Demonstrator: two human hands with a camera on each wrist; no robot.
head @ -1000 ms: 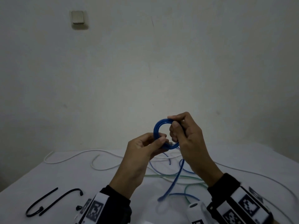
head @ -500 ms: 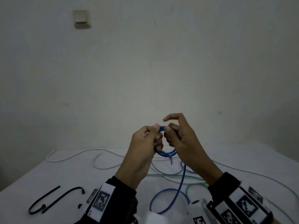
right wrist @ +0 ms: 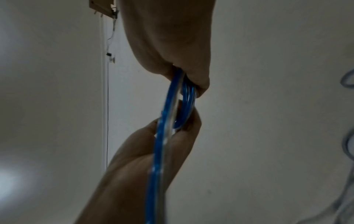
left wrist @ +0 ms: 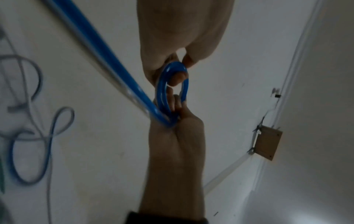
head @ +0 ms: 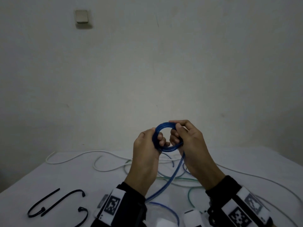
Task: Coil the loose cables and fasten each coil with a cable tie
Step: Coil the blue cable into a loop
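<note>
- Above the white tabletop, both hands hold a small coil of blue cable upright in the air, its ring facing the head camera.
- Left hand: its grip is closed on the coil's left and lower side, with fingers curled through the ring and the strands lying across them; the left wrist view shows the same hold.
- Right hand: its grip pinches the coil's upper right side between thumb and forefinger, the other fingers folded inside the ring; in the right wrist view several blue strands sit pressed together under the thumb.
- From the bottom of the coil the uncoiled blue tail drops between the wrists down to the tabletop and curves in a loop near the person's body.
- On the tabletop behind the hands lie a loose white cable and a pale green cable, crossing each other under the hands.
- Three black cable ties lie at the near left of the tabletop, apart from the cables.
- Each wrist wears a white band with a black square-pattern marker; no readable lettering shows on it.
- A pale wall switch sits high on the wall; no writing is legible on it.
</note>
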